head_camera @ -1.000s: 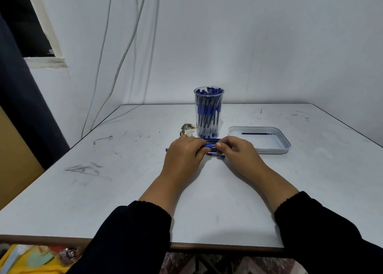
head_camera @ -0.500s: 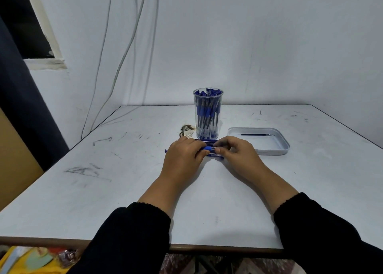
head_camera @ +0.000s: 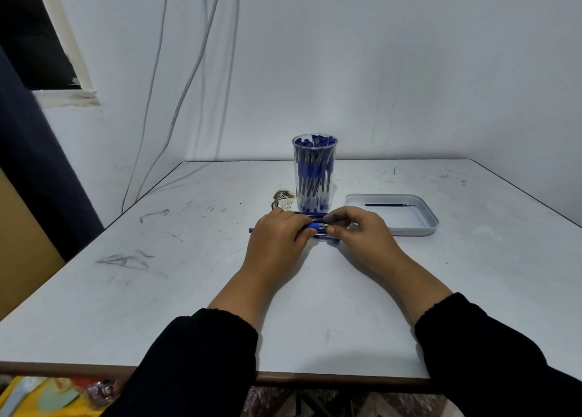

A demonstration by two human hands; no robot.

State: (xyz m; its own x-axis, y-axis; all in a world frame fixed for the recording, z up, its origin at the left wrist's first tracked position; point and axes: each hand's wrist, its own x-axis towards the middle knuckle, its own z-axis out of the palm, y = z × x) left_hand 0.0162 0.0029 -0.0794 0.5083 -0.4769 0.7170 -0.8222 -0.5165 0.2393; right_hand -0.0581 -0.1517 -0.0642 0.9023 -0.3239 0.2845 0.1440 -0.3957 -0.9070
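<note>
The pen (head_camera: 315, 226) could be dropped onto the other pens (head_camera: 327, 239) lying under it if it is pulled too fast. The cup (head_camera: 315, 177) full of pens, just behind, could be bumped and tipped over. The pen is held low over the tabletop (head_camera: 189, 290), in the middle, near the cup. It is pinched by the curled fingers of the left hand (head_camera: 277, 240) and the right hand (head_camera: 362, 234), one at each end.

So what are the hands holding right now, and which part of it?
A pen, held level by both hands. The left hand grips its barrel, with one end poking out past it. The right hand pinches the other end.
</note>
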